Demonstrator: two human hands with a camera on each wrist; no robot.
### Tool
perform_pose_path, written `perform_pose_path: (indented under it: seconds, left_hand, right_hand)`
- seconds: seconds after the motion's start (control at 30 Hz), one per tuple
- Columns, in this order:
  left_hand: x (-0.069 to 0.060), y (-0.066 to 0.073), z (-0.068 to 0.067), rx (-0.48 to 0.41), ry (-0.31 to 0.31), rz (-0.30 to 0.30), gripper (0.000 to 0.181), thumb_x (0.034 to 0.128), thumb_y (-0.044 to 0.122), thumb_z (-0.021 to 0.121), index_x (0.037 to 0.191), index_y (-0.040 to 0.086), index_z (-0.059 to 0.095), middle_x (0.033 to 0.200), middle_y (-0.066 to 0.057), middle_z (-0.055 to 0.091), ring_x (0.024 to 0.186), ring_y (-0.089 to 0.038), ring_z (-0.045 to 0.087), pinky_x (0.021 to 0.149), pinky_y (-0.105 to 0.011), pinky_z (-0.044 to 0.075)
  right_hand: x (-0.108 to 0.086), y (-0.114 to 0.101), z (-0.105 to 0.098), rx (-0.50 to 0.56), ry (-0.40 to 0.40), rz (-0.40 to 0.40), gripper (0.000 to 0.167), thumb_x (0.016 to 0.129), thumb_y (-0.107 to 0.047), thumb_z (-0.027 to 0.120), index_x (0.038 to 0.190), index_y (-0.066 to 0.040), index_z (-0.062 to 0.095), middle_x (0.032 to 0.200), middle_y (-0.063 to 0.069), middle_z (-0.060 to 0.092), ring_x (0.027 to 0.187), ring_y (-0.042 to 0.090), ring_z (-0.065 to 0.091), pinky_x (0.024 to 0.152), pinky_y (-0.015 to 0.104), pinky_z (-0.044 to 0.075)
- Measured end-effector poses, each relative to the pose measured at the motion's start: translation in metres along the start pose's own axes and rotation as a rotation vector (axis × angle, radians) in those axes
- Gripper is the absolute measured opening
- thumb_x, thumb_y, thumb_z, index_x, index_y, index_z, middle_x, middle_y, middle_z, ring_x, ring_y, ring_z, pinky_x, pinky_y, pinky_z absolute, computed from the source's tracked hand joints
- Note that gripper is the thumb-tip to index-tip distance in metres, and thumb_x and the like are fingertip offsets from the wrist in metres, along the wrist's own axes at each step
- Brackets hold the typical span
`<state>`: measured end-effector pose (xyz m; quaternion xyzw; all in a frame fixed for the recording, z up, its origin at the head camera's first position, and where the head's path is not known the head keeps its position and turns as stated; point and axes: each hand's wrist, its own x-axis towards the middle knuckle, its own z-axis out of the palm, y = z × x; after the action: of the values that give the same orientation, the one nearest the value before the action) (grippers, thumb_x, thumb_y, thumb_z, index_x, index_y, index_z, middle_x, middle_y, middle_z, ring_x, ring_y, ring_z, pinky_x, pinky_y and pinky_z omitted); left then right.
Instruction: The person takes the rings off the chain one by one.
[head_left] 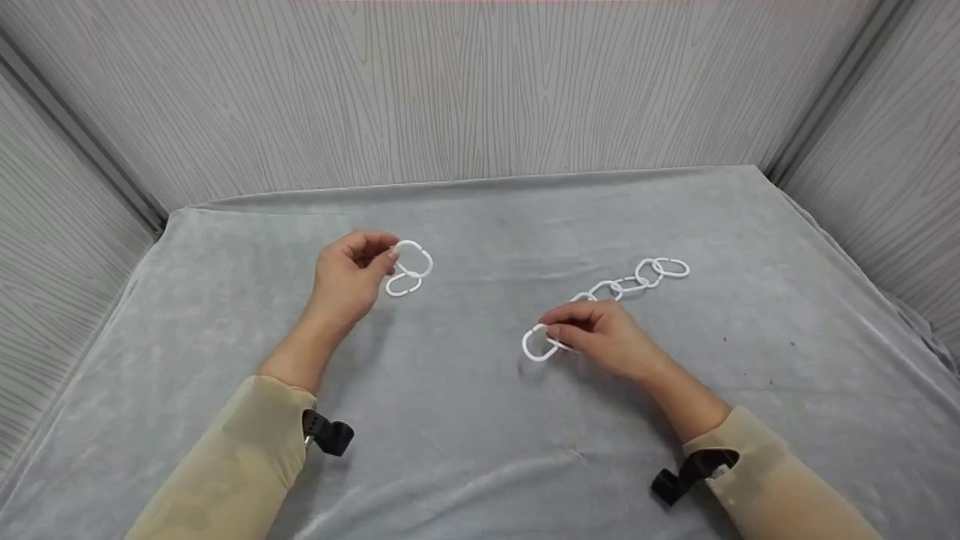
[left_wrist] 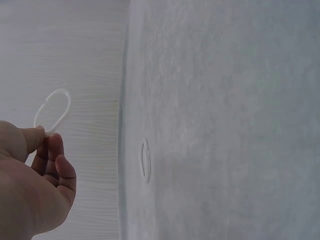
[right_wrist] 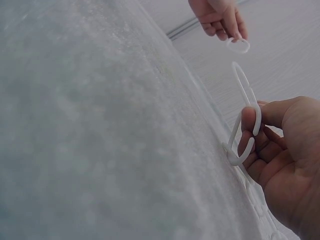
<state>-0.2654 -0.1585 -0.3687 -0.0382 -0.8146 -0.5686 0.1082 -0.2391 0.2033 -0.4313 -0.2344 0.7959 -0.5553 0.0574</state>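
Note:
My left hand (head_left: 349,274) pinches a white oval plastic ring (head_left: 430,262) between thumb and fingertips, held above the cloth. A second white ring (left_wrist: 141,160) lies on the cloth, apart from the held one in the left wrist view. On the other side, my right hand (head_left: 611,341) pinches a link near the near end of a white plastic chain. The end link (head_left: 525,346) sticks out to the left of the fingers. In the right wrist view the pinched link (right_wrist: 234,132) shows an open gap. More chain links (head_left: 685,267) trail back to the right on the cloth, partly hidden behind the hand.
A grey cloth (head_left: 465,420) with soft folds covers the table. Grey wood-grain panels (head_left: 465,90) stand behind it and at both sides. Black camera mounts (head_left: 330,435) sit at the cuffs of both beige sleeves.

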Motion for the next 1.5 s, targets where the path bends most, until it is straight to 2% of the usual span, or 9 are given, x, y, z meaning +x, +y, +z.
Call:
perform_pose_path:
  seconds: [0.27,0.57,0.73,0.83,1.0,1.3,1.5]
  left_hand:
    - [0.005,-0.014,-0.018,-0.053,0.041,-0.025,0.018,0.1009,0.005,0.072,0.116,-0.005,0.073,0.095,-0.010,0.067,0.082,-0.015,0.066,0.076,-0.022,0.054]
    - [0.005,-0.030,-0.036,-0.013,0.071,-0.105,0.023,0.1016,0.007,0.072,0.122,-0.004,0.072,0.096,-0.009,0.065,0.083,-0.014,0.066,0.073,-0.021,0.053]
    - [0.006,-0.040,-0.045,-0.004,0.084,-0.148,0.023,0.1023,0.009,0.071,0.122,-0.003,0.071,0.094,-0.006,0.065,0.083,-0.012,0.066,0.067,-0.020,0.050]
    - [0.006,-0.046,-0.049,0.005,0.076,-0.183,0.025,0.1030,0.010,0.071,0.125,-0.002,0.070,0.094,-0.004,0.065,0.083,-0.011,0.065,0.067,-0.019,0.050]
    - [0.006,-0.056,-0.053,0.032,0.040,-0.232,0.029,0.1042,0.013,0.069,0.129,-0.003,0.068,0.097,-0.003,0.065,0.084,-0.009,0.066,0.068,-0.019,0.050]
    - [0.002,-0.069,-0.055,0.068,0.016,-0.309,0.030,0.1048,0.013,0.068,0.130,-0.002,0.067,0.104,-0.008,0.064,0.091,-0.014,0.063,0.076,-0.019,0.052]
    - [0.002,-0.072,-0.053,0.085,0.012,-0.301,0.027,0.1046,0.011,0.068,0.128,-0.003,0.069,0.103,-0.008,0.064,0.090,-0.014,0.060,0.076,-0.019,0.051]
  right_hand:
    - [0.000,0.002,0.000,0.003,0.006,-0.018,0.019,0.099,-0.005,0.074,0.115,0.002,0.079,0.106,0.018,0.077,0.088,0.008,0.068,0.074,0.018,0.054]
    - [0.000,0.003,0.000,-0.005,0.005,-0.036,0.018,0.098,-0.006,0.075,0.114,0.001,0.079,0.105,0.015,0.078,0.088,0.008,0.068,0.075,0.019,0.054]
    - [0.000,0.002,0.000,-0.001,0.001,-0.032,0.018,0.098,-0.006,0.075,0.115,0.001,0.079,0.106,0.015,0.078,0.089,0.008,0.068,0.076,0.019,0.054]
    - [0.000,0.002,0.000,0.008,-0.001,-0.024,0.018,0.098,-0.005,0.074,0.115,0.002,0.079,0.106,0.016,0.077,0.088,0.008,0.068,0.075,0.019,0.054]
    - [0.000,0.001,0.001,0.030,-0.004,-0.017,0.019,0.098,-0.004,0.074,0.115,0.004,0.078,0.105,0.017,0.077,0.087,0.007,0.068,0.074,0.019,0.055]
    - [0.000,0.001,0.001,0.034,-0.006,-0.015,0.019,0.098,-0.003,0.073,0.115,0.004,0.078,0.103,0.017,0.077,0.086,0.007,0.068,0.074,0.018,0.054]
    - [0.001,0.002,0.000,0.032,-0.007,-0.004,0.019,0.099,-0.004,0.073,0.115,0.004,0.078,0.103,0.017,0.076,0.085,0.006,0.067,0.075,0.018,0.055]
